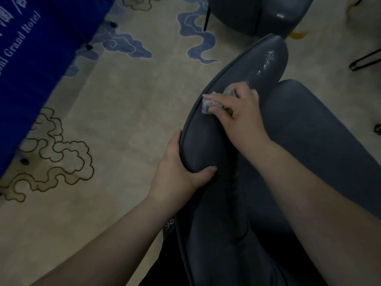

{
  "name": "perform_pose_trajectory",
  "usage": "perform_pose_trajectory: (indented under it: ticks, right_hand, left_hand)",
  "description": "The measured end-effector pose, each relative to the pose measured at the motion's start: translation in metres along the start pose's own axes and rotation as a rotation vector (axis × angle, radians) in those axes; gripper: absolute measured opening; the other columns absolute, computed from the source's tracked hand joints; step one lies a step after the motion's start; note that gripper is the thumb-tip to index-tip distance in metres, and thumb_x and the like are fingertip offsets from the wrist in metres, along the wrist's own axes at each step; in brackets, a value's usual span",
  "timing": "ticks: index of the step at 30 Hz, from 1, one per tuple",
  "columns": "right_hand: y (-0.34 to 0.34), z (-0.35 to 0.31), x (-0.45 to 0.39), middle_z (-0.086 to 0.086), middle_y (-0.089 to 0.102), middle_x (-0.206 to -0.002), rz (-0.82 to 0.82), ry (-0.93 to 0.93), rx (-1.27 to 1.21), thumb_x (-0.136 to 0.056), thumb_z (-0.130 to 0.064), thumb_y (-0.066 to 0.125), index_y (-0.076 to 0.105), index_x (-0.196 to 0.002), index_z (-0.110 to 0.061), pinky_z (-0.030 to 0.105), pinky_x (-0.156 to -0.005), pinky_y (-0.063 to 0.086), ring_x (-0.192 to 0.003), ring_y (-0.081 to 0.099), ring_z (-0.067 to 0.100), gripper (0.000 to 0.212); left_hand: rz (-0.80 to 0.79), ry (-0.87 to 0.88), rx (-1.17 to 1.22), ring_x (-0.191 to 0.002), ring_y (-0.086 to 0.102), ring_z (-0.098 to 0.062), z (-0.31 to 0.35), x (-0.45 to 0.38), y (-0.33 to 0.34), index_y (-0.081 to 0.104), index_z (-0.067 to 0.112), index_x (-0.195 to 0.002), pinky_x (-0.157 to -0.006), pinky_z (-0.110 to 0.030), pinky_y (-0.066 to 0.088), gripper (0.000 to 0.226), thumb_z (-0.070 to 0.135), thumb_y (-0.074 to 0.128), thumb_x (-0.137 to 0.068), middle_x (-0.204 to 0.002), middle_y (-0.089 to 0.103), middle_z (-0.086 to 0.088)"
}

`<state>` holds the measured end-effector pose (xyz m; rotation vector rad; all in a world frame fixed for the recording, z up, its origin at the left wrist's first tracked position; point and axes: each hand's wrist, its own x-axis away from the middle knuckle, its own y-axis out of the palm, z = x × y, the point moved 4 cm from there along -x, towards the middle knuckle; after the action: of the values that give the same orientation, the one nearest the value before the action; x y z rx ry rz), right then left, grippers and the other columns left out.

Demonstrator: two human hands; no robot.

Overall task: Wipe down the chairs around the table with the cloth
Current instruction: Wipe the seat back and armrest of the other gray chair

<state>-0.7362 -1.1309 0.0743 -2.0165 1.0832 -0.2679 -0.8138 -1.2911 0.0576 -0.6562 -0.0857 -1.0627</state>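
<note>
A dark grey-blue upholstered chair [245, 79] fills the lower right of the head view, its curved backrest top running from lower left to upper right. My right hand [241, 114] presses a small grey cloth [208, 103] onto the backrest's top, fingers curled over it. White wet streaks [268, 60] show on the backrest beyond the cloth. My left hand [181, 168] grips the backrest's lower edge, thumb on the inner face. The chair's seat [313, 129] lies to the right.
A table draped in a blue cloth [31, 65] with white lettering stands at the upper left. A second grey chair [253, 15] is at the top. Thin black chair legs [367, 58] show at the right edge. Beige carpet [127, 120] with cloud patterns lies between.
</note>
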Motion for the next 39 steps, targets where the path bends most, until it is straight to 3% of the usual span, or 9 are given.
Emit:
perform_pose_trajectory:
  ticks: [6, 11, 15, 18, 22, 28, 31, 33, 39]
  right_hand:
    - [0.0, -0.017, 0.038, -0.004, 0.045, -0.1, -0.203, -0.24, -0.083, -0.082, -0.018, 0.07, 0.073, -0.105, -0.027, 0.014, -0.086, 0.03, -0.093, 0.039, 0.021, 0.025]
    - [-0.01, -0.005, 0.012, 0.012, 0.053, -0.102, -0.097, -0.029, -0.049, -0.08, -0.013, 0.073, 0.07, -0.112, -0.02, 0.024, -0.09, 0.033, -0.098, 0.049, 0.034, 0.033]
    - [0.008, -0.042, 0.052, 0.012, 0.059, -0.098, -0.25, -0.309, -0.06, -0.078, -0.017, 0.072, 0.077, -0.098, -0.02, 0.033, -0.076, 0.042, -0.087, 0.048, 0.028, 0.021]
    - [-0.001, -0.035, 0.057, 0.009, 0.057, -0.098, -0.288, -0.334, -0.064, -0.083, -0.021, 0.066, 0.076, -0.1, -0.024, 0.027, -0.078, 0.039, -0.089, 0.043, 0.022, 0.02]
    - [-0.006, -0.019, 0.034, 0.007, 0.049, -0.098, -0.128, -0.094, -0.084, -0.081, -0.015, 0.072, 0.075, -0.101, -0.024, 0.016, -0.084, 0.032, -0.093, 0.045, 0.026, 0.022]
    - [-0.002, -0.026, 0.062, 0.001, 0.048, -0.099, -0.292, -0.328, -0.074, -0.085, -0.026, 0.062, 0.075, -0.102, -0.029, 0.021, -0.08, 0.034, -0.091, 0.039, 0.017, 0.022]
    - [-0.011, 0.009, 0.032, -0.003, 0.041, -0.1, -0.05, -0.064, -0.141, -0.084, -0.016, 0.068, 0.07, -0.107, -0.03, 0.018, -0.086, 0.035, -0.094, 0.044, 0.018, 0.027]
    - [-0.009, 0.026, 0.023, -0.009, 0.037, -0.097, 0.06, 0.155, -0.285, -0.084, -0.009, 0.069, 0.066, -0.109, -0.032, 0.01, -0.087, 0.035, -0.093, 0.045, 0.003, 0.034]
    - [-0.004, 0.051, 0.025, -0.013, 0.038, -0.101, 0.225, 0.334, -0.446, -0.088, -0.01, 0.063, 0.065, -0.112, -0.035, 0.002, -0.089, 0.034, -0.093, 0.045, -0.012, 0.034]
  left_hand:
    - [-0.042, -0.013, 0.053, -0.118, 0.046, 0.012, -0.002, 0.004, -0.001, 0.022, 0.031, -0.149, -0.095, -0.009, 0.04, 0.107, 0.041, 0.084, -0.062, -0.137, 0.045, 0.02]
    - [-0.098, -0.03, 0.028, -0.135, 0.035, -0.001, -0.008, 0.027, -0.004, 0.014, 0.029, -0.152, -0.111, -0.033, 0.036, 0.119, 0.044, 0.086, -0.059, -0.15, 0.034, 0.014]
    - [-0.1, -0.027, 0.007, -0.127, 0.043, 0.006, -0.01, 0.043, -0.007, 0.019, 0.042, -0.146, -0.105, -0.029, 0.042, 0.111, 0.037, 0.086, -0.059, -0.143, 0.042, 0.023]
    - [-0.121, -0.049, 0.006, -0.127, 0.045, 0.003, -0.011, 0.045, -0.009, 0.017, 0.036, -0.15, -0.104, -0.031, 0.043, 0.116, 0.038, 0.088, -0.058, -0.143, 0.043, 0.02]
    - [-0.098, -0.037, -0.017, -0.128, 0.044, 0.002, -0.008, 0.039, -0.009, 0.016, 0.032, -0.151, -0.105, -0.03, 0.042, 0.116, 0.041, 0.087, -0.06, -0.145, 0.041, 0.017]
    - [-0.084, -0.022, -0.031, -0.118, 0.052, 0.004, 0.0, 0.024, -0.006, 0.025, 0.034, -0.147, -0.098, -0.027, 0.047, 0.105, 0.035, 0.086, -0.061, -0.133, 0.052, 0.018]
    - [-0.055, -0.028, -0.078, -0.123, 0.043, 0.005, 0.002, 0.014, -0.005, 0.021, 0.032, -0.149, -0.102, -0.016, 0.04, 0.11, 0.046, 0.084, -0.06, -0.143, 0.041, 0.019]
    - [0.002, -0.037, -0.106, -0.112, 0.04, 0.014, 0.01, 0.002, -0.001, 0.021, 0.033, -0.149, -0.087, 0.0, 0.035, 0.11, 0.053, 0.08, -0.058, -0.13, 0.038, 0.027]
    - [0.13, -0.122, -0.197, -0.069, 0.05, 0.002, 0.035, -0.065, 0.014, 0.047, 0.037, -0.108, -0.052, -0.011, 0.034, 0.06, 0.062, 0.074, -0.061, -0.078, 0.049, 0.025]
